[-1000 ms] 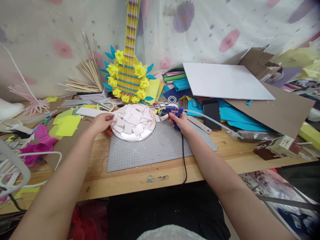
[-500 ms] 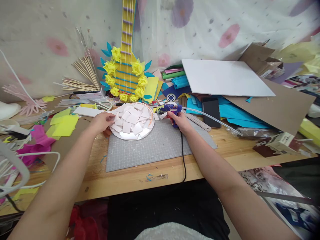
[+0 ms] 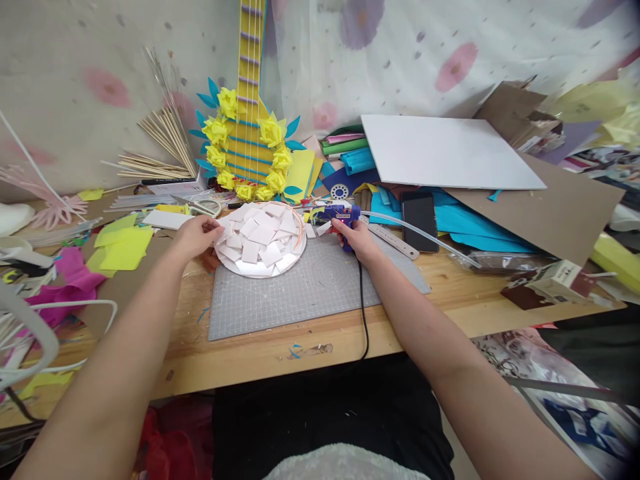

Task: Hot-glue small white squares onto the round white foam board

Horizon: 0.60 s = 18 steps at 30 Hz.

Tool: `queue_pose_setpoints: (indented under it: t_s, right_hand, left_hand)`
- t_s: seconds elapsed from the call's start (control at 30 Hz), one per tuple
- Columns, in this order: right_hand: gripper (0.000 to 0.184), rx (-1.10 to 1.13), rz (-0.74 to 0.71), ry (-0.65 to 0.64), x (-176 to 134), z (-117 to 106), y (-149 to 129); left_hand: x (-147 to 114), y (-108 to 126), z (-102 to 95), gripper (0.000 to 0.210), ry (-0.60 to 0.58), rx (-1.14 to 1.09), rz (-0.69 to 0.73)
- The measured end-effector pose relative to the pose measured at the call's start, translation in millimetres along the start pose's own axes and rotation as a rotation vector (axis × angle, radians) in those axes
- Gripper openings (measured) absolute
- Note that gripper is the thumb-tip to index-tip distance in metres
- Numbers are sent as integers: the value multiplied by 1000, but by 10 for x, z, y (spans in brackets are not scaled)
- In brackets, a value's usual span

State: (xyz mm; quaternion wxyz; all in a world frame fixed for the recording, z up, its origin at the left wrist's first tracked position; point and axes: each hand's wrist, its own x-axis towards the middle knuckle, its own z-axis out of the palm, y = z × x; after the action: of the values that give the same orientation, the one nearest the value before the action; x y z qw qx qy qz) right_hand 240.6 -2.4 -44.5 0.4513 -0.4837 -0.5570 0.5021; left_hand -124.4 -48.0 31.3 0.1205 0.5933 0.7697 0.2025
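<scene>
A round white disc (image 3: 253, 270) covered with overlapping white square pieces (image 3: 261, 233) sits over the grey cutting mat (image 3: 280, 300). At its left rim is my left hand (image 3: 196, 239), its fingers curled and closed on the edge; the lower fingers are partly hidden. My right hand (image 3: 356, 239) is wrapped round the handle of a blue hot glue gun (image 3: 339, 213), whose nozzle points left toward the disc. A clear glue stick (image 3: 400, 222) extends from the back of the gun, and its black cord (image 3: 364, 313) drops over the table edge. Small white pieces (image 3: 320, 229) lie under the nozzle.
Behind the disc stands a yellow guitar-shaped craft (image 3: 250, 147) with paper flowers. Scissors (image 3: 207, 205) lie at the back. A metal ruler (image 3: 395, 241) and a phone (image 3: 420, 220) are right of the gun. White board (image 3: 450, 153) and brown cardboard (image 3: 550, 213) overhang the right side.
The whole view has shifted slightly. Both hands keep about the same places, the left at the disc's rim and the right on the glue gun.
</scene>
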Motion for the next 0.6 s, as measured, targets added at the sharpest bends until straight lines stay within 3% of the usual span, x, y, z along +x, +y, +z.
queue_pose_setpoints:
  t_s: [0.13, 0.4, 0.5, 0.6]
  right_hand:
    - [53, -6, -12, -15, -9, 11, -33]
    - [50, -2, -18, -64, 2, 23, -28]
    - [48, -27, -28, -109, -8, 16, -31]
    - [45, -25, -34, -144, -44, 18, -79]
  left_hand:
    - [82, 9, 102, 23, -93, -6, -61]
    - [93, 1, 138, 24, -119, -14, -95]
    - [58, 110, 71, 23, -73, 12, -97]
    - [59, 416, 2, 11, 95, -37, -23]
